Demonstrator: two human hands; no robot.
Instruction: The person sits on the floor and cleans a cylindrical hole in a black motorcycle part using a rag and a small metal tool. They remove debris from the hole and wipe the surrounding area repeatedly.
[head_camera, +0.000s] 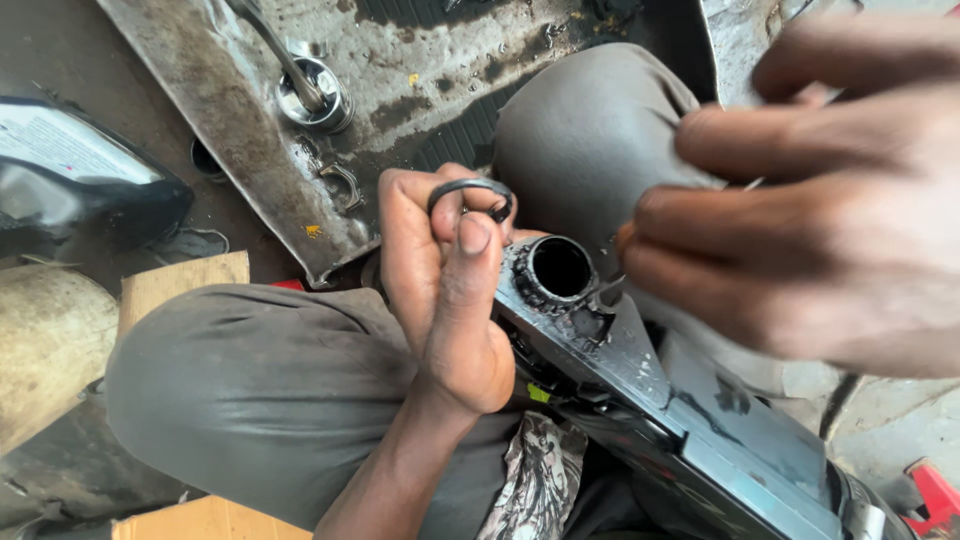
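My left hand (440, 285) pinches a small black rubber ring (470, 192) between thumb and fingers, just left of the open round bore (560, 270) at the end of a dark metal machine part (690, 410) that rests across my lap. My right hand (810, 210) hovers close to the camera on the right, fingers curled around a thin metal tool whose tip points toward the bore; most of the tool is hidden by the fingers.
An oily metal tray (240, 130) lies ahead with a shiny socket on a wrench (312, 92) and a small clip (340, 185). A dark oil container (80, 180) sits at left, cardboard (180, 280) beside my knee. A red object (935, 490) lies at bottom right.
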